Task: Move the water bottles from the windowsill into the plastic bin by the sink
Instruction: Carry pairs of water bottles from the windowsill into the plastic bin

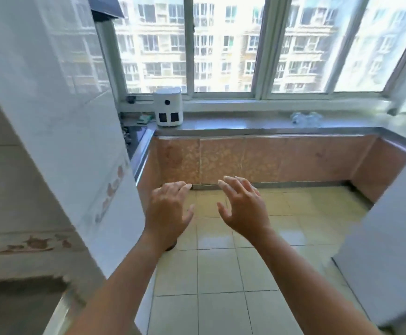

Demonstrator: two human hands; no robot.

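Water bottles (pixel 306 119): clear plastic, lying clustered on the windowsill (pixel 245 123) far right. Probably light, crushable, slick; grip mid-body. Left hand (pixel 167 209) and right hand (pixel 242 206): spread open, empty, well apart from bottles.

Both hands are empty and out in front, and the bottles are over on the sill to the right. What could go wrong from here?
1. The water bottles form a blurred, clear cluster lying close together on the windowsill; grabbing one may roll the others off the edge.
2. Neither left hand nor right hand is near them yet, and the glossy floor between might be slippery.
3. No bin or sink is in view, so the drop-off spot is unconfirmed.
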